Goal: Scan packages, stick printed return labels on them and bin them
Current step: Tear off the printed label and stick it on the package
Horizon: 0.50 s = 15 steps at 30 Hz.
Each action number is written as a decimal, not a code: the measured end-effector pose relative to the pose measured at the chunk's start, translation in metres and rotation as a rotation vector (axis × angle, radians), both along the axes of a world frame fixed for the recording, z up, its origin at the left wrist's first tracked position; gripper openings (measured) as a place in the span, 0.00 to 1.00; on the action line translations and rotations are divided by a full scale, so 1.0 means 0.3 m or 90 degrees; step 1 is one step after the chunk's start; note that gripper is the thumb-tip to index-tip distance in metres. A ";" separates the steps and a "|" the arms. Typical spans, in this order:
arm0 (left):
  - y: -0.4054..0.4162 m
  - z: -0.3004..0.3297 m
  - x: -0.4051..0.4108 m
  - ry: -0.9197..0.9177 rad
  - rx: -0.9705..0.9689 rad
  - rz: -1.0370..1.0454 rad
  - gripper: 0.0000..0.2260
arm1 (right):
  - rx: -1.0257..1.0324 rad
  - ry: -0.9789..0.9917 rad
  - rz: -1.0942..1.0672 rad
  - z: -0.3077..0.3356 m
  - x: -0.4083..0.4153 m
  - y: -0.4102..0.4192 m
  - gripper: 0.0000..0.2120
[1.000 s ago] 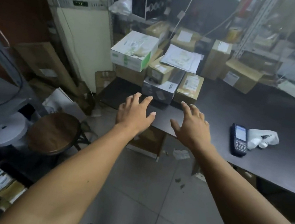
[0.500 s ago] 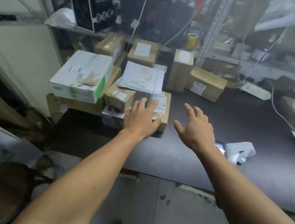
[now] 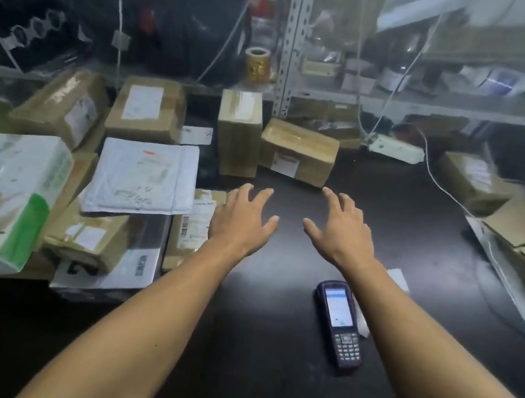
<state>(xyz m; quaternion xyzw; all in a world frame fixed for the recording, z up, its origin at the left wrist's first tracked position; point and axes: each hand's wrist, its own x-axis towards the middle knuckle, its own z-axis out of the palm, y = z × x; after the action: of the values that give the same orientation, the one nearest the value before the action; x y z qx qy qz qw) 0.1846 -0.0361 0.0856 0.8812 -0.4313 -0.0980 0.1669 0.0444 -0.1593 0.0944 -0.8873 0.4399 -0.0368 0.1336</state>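
— What's on the dark table [image 3: 388, 227]?
— Packages stacked along its left side and back. A brown box [image 3: 298, 151] lies just beyond both hands.
— And the hands?
— Left hand [image 3: 240, 221] spread wide, empty, beside a labelled package [image 3: 192, 225]. Right hand [image 3: 340, 231] likewise splayed, holding nothing.
— The scanner [image 3: 339, 324]?
— Flat on the table, under the right forearm, screen lit.

Bare table [image 3: 388, 227] is left open from 12 to 2 o'clock. Stacked parcels [image 3: 139, 178] block 9 to 11; a handheld scanner [image 3: 339, 323] lies at 5.
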 end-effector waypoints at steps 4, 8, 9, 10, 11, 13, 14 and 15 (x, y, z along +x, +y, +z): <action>-0.209 -0.038 0.034 0.003 0.036 0.010 0.27 | 0.022 0.014 0.016 -0.042 0.055 -0.239 0.36; -0.365 -0.106 0.074 0.025 0.073 0.045 0.27 | 0.056 0.039 0.040 -0.099 0.139 -0.456 0.38; -0.399 -0.126 0.085 0.032 0.083 0.051 0.28 | 0.060 0.042 0.048 -0.114 0.165 -0.504 0.38; -0.429 -0.146 0.094 0.037 0.092 0.056 0.28 | 0.063 0.043 0.058 -0.129 0.191 -0.547 0.38; -0.457 -0.164 0.104 0.041 0.098 0.061 0.28 | 0.064 0.042 0.067 -0.144 0.219 -0.586 0.39; -0.505 -0.199 0.124 0.053 0.104 0.071 0.28 | 0.061 0.035 0.087 -0.170 0.280 -0.654 0.40; -0.526 -0.215 0.135 0.061 0.108 0.075 0.28 | 0.052 0.032 0.099 -0.183 0.311 -0.685 0.40; -0.543 -0.232 0.145 0.068 0.114 0.079 0.28 | 0.038 0.031 0.112 -0.196 0.343 -0.715 0.41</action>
<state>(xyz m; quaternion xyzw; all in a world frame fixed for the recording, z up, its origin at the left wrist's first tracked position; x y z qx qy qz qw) 0.2280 -0.1990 0.0160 0.9110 -0.3563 -0.1723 0.1162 0.1472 -0.3737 0.0357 -0.9188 0.3640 0.0096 0.1522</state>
